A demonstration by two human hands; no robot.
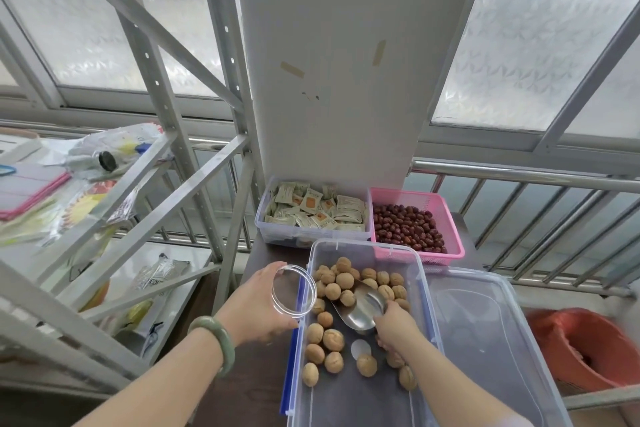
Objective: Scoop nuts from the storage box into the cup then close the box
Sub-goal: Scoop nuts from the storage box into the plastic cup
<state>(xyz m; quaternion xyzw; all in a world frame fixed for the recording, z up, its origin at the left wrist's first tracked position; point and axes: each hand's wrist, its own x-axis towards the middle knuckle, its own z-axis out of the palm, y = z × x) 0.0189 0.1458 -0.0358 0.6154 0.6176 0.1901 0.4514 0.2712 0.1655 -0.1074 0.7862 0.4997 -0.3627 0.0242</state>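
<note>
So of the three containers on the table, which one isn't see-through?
The pink basket at the back right, holding red dates. The sachet box beside it and the nut storage box in front are both clear plastic.

Behind the work area we see a clear tub of sachets [313,210] touching a pink basket of red dates [412,225], both against a white pillar [332,80]. At left we note a grey metal shelving rack [145,156] bearing bags; at right, an orange bag [588,347] beneath a steel railing [526,174].
</note>
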